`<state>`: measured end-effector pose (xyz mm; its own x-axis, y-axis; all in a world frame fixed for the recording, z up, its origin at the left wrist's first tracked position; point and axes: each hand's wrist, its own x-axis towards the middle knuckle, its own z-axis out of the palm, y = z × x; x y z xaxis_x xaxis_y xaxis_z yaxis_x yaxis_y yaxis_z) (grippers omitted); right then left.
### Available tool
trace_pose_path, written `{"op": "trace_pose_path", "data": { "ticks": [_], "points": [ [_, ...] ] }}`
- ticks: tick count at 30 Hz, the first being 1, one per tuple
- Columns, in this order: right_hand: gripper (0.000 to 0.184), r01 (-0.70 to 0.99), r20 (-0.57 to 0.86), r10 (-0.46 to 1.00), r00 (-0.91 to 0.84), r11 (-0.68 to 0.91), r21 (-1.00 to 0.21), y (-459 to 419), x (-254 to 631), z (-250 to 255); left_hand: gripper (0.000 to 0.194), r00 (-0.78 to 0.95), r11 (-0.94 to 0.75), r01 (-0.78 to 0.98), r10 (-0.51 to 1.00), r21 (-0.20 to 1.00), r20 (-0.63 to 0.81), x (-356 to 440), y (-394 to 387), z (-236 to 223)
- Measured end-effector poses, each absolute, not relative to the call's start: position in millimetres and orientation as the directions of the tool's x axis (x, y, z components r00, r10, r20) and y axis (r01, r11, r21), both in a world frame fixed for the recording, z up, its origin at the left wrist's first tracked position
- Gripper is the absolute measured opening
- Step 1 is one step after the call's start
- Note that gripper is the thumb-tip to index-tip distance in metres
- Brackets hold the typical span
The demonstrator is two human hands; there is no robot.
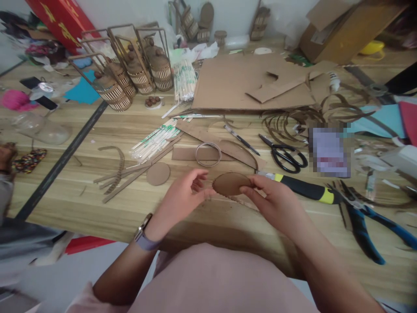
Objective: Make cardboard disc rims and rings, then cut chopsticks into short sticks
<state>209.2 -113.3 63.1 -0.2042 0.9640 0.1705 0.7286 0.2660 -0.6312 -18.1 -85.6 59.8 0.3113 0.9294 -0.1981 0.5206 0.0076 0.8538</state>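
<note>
Cardboard disc (231,184) is held above the near part of the desk (127,217) by the right hand (272,198), whose grip is closed on the disc's right side, thumb on the upper face. The left hand (182,193) has a half-open grip, its fingers curled and its thumb reaching toward the disc's left edge; whether they touch, I cannot tell.

Just beyond the disc, 1 thin ring (208,164) rests over a flat cardboard strip (184,154). A round piece (158,174) lies to the left of the left hand. Near the right hand are black scissors (288,158), a pen (243,140), a black-and-yellow knife (304,188) and blue-handled pliers (363,230). Farther back, 4 slatted containers (140,78) with tall handles stand left of a large cardboard sheet (228,84).
</note>
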Motion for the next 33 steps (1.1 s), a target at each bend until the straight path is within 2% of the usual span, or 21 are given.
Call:
{"op": "trace_pose_path", "data": {
  "ticks": [2,5,7,10,12,14,17,20,23,25,33],
  "points": [
    [0.023,0.698,0.126,0.973,-0.195,0.228,-0.679,-110.4,209.0,71.4,0.048,0.405,0.175,0.313,0.865,0.934,-0.298,-13.9,-85.1,55.4],
    [0.019,0.701,0.148,0.967,-0.206,0.251,-0.667,-108.6,204.8,77.3,0.042,0.470,0.320,0.106,0.818,0.942,-0.331,0.1,-86.2,51.4],
    [0.018,0.749,0.282,0.948,-0.151,0.296,-0.593,-112.4,200.1,78.4,0.036,0.447,0.355,0.014,0.834,0.935,-0.324,9.8,-86.8,51.5],
    [0.020,0.825,0.541,0.840,-0.032,0.327,-0.460,-128.3,191.4,80.9,0.034,0.350,0.379,-0.115,0.881,0.918,-0.319,18.7,-86.3,53.8],
    [0.013,0.786,0.581,0.813,-0.036,0.383,-0.486,-141.7,185.7,81.4,0.037,0.280,0.380,-0.196,0.905,0.904,-0.320,20.5,-85.2,55.5],
    [0.013,0.676,0.472,0.877,-0.085,0.399,-0.620,-151.0,181.7,77.3,0.040,0.244,0.379,-0.261,0.916,0.888,-0.320,20.4,-84.7,57.1],
    [0.015,0.517,0.187,0.982,0.025,0.147,-0.843,-151.9,181.1,64.2,0.039,0.230,0.366,-0.303,0.924,0.880,-0.305,20.2,-86.2,59.2],
    [0.024,0.283,-0.002,0.983,0.183,-0.055,-0.958,-144.0,184.5,54.4,0.036,0.227,0.349,-0.311,0.931,0.884,-0.287,21.0,-89.7,60.9],
    [0.031,0.088,-0.045,0.969,0.244,-0.068,-0.994,-138.1,186.2,54.4,0.034,0.238,0.356,-0.317,0.927,0.879,-0.290,21.6,-92.8,62.5],
    [0.029,0.041,-0.031,0.965,0.259,-0.043,-0.998,-136.7,185.6,56.7,0.031,0.255,0.359,-0.316,0.924,0.878,-0.286,21.1,-93.8,63.7],
    [0.027,0.069,-0.004,0.968,0.251,-0.022,-0.997,-134.4,185.5,62.6,0.022,0.293,0.306,-0.271,0.929,0.913,-0.224,13.5,-93.4,66.9]
  ]
}}
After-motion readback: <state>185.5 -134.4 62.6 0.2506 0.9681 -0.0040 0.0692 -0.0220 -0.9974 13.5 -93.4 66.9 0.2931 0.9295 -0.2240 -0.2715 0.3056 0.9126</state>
